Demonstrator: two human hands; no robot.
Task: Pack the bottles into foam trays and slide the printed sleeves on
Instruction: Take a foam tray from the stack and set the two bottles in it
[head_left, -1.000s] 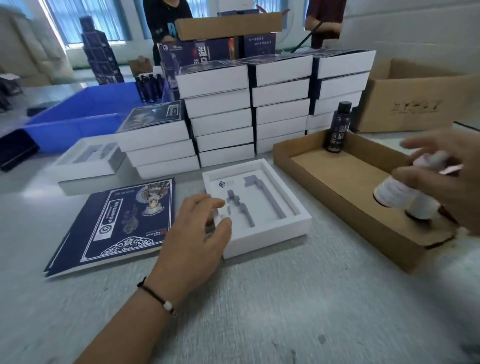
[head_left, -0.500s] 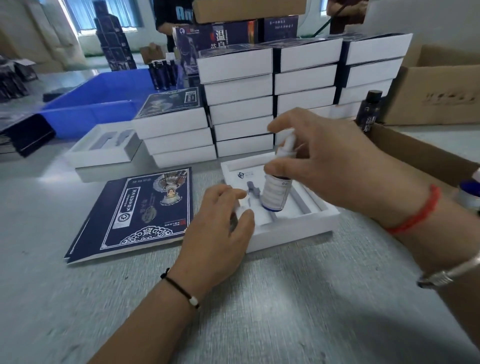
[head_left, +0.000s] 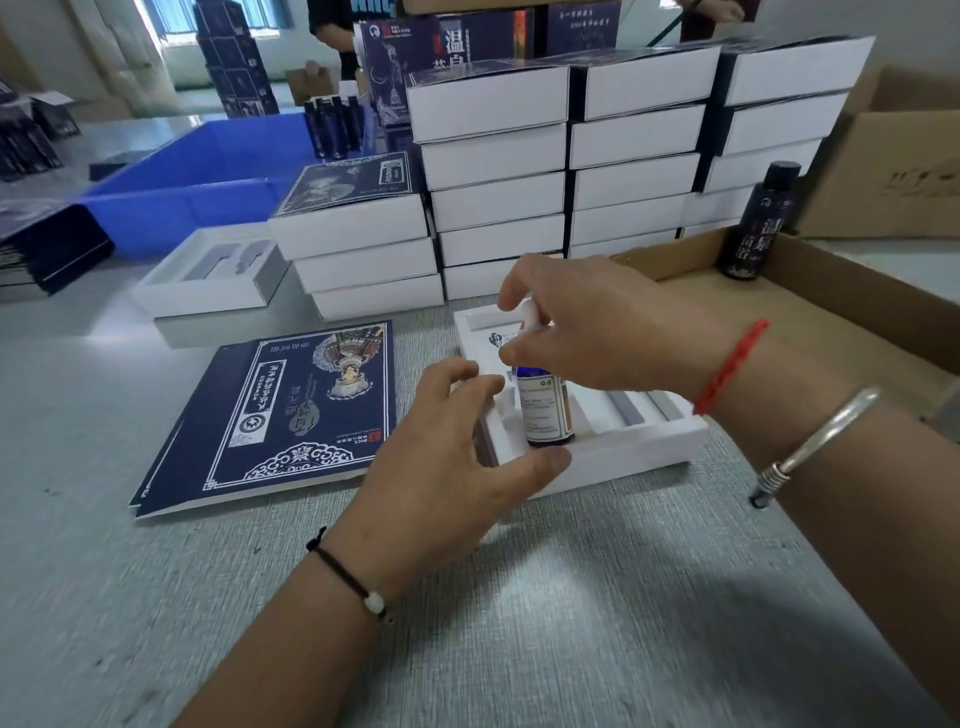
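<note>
a small blue glass bottle with a pale label and white cap (head_left: 545, 410) was held upright at the centre of the frame, its base set down inside a recess of the white foam tray (head_left: 613, 457) that lay on the grey table (head_left: 519, 623). the right hand (head_left: 597, 332) was seen reaching in from the right of the frame, its fingertips pinched around the bottle's white cap. the left hand (head_left: 447, 467) was placed at the tray's near left corner, the thumb pressed along the front rim and the fingers curled over the left edge, so the tray was grasped. a flat dark blue printed sleeve (head_left: 291, 410) was laid on the table just left of the tray, apart from it. stacks of white sleeved boxes (head_left: 566, 166) were ranged behind the tray across the upper middle of the frame. a shallow brown cardboard tray (head_left: 831, 322) was seen at the right, with a tall dark bottle (head_left: 761, 223) stood upright in its far corner. a blue plastic bin (head_left: 192, 176) was seen in the upper left, and an open white foam tray on a box (head_left: 208, 280) lay in front of it.
</note>
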